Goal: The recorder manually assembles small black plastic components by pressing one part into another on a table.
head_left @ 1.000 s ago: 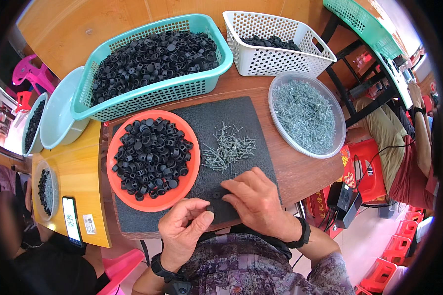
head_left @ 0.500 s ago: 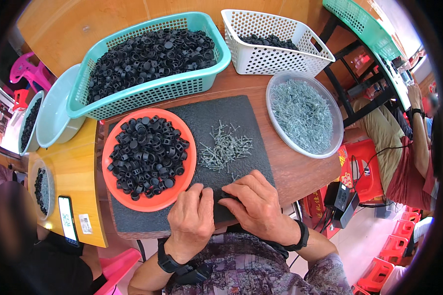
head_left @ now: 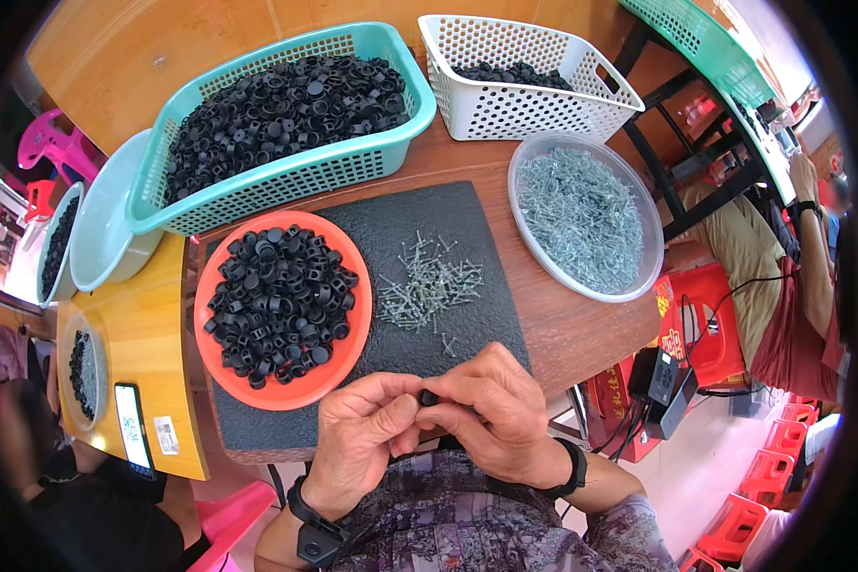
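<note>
Between the fingertips of both hands, over the front edge of the dark mat (head_left: 467, 205), is a small black plastic cap (head_left: 427, 397). My right hand (head_left: 496, 412) pinches it from the right with thumb and forefinger. My left hand (head_left: 364, 431) is closed, its thumb and forefinger pressed together against the cap's left side; whatever it grips is hidden. Just beyond the hands lies a loose pile of screws (head_left: 431, 289), with a few strays nearer me. Left of that pile, an orange plate (head_left: 360, 357) is heaped with black plastic caps (head_left: 281, 300).
A teal basket (head_left: 286, 174) full of black parts and a white basket (head_left: 534, 122) stand at the back. A round clear tub (head_left: 517, 205) of screws is on the right. On the yellow table at left lies a phone (head_left: 133, 429). Another person sits at far right.
My hands, apart half a second ago, have come together. The left moved right and turned toward the right hand; the black cap now shows between their fingertips.
</note>
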The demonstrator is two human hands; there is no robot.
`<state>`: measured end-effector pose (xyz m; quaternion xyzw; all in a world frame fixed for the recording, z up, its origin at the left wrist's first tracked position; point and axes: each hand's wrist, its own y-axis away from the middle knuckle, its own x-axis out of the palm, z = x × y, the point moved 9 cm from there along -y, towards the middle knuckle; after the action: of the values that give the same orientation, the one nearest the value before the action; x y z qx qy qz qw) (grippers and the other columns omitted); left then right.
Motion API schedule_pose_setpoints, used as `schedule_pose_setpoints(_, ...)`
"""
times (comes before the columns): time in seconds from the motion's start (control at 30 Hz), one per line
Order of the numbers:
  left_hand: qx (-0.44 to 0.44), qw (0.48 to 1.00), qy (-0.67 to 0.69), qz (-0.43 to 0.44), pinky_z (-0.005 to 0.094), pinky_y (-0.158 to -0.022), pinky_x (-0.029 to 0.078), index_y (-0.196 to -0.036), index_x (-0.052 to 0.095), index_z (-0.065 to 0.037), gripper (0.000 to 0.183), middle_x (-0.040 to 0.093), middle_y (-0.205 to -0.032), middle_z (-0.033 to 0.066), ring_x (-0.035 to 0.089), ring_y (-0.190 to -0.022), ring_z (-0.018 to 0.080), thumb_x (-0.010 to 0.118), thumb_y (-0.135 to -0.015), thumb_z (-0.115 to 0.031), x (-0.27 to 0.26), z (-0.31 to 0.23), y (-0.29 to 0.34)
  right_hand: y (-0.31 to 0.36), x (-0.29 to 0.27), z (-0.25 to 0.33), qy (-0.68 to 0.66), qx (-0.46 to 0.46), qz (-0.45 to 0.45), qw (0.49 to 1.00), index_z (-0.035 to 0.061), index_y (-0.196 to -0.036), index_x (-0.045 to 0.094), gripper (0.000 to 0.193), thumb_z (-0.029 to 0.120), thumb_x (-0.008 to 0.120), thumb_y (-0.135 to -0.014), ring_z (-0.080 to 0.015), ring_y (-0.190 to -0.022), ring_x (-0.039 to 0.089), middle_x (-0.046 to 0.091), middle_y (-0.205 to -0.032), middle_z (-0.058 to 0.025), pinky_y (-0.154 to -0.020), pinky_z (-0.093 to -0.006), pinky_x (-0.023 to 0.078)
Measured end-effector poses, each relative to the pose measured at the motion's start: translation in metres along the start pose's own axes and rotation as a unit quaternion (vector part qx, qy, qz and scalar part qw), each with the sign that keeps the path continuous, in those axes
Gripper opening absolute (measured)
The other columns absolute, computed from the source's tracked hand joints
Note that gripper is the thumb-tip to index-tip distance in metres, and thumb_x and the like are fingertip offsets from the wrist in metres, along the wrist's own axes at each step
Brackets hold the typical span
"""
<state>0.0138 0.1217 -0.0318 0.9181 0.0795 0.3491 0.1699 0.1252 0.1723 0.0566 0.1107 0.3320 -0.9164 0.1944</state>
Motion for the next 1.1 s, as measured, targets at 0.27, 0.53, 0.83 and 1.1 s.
schedule_pose_setpoints(0.27, -0.02, 1.0, 0.018, -0.008, 0.0236, -0.05, 0.041, -0.099, 0.058, 0.007, 0.032, 0.061, -0.076, 0.0103, 0.053, -0.057, 0.0138, 0.066, -0.083, -0.02, -0.003, 0.001, -0.001, 0.002, 0.01, 0.014, 0.105, -0.061, 0.028, 0.992, -0.0029, -0.097, 0.064, 0.039, 0.003, 0.073, -0.059, -0.0201, -0.06, 0.049, 0.055, -0.073, -0.0074, -0.048, -0.0289, 0.04)
schedule_pose_setpoints(0.53, 0.003, 1.0, -0.006, 0.002, 0.0235, -0.049, 0.041, -0.099, 0.057, 0.006, 0.033, 0.061, -0.079, 0.0102, 0.053, -0.057, 0.0135, 0.065, -0.084, -0.022, 0.002, -0.001, 0.004, 0.005, 0.007, 0.013, 0.055, -0.049, -0.001, 0.997, -0.0058, -0.095, 0.062, 0.035, -0.001, 0.072, -0.062, -0.0213, -0.059, 0.05, 0.057, -0.073, -0.0095, -0.048, -0.0298, 0.04)
schedule_pose_setpoints(0.83, 0.021, 1.0, -0.006, -0.002, 0.0236, -0.051, 0.043, -0.096, 0.055, 0.003, 0.031, 0.061, -0.077, 0.0081, 0.054, -0.058, 0.0132, 0.065, -0.085, -0.023, 0.002, 0.0, 0.008, 0.016, 0.013, 0.025, 0.109, -0.081, -0.011, 0.991, -0.0039, -0.095, 0.06, 0.034, -0.007, 0.068, -0.062, -0.0217, -0.059, 0.054, 0.06, -0.076, -0.0097, -0.05, -0.0294, 0.042)
schedule_pose_setpoints(1.1, 0.084, 0.992, -0.08, -0.044, 0.0221, -0.053, 0.044, -0.098, 0.056, 0.004, 0.022, 0.063, -0.082, 0.009, 0.055, -0.059, 0.0121, 0.058, -0.09, -0.017, -0.002, -0.01, 0.009, 0.012, 0.014, 0.021, 0.089, -0.065, -0.019, 0.994, -0.0042, -0.09, 0.06, 0.029, -0.007, 0.068, -0.063, -0.0217, -0.056, 0.052, 0.058, -0.072, -0.0096, -0.048, -0.0299, 0.041)
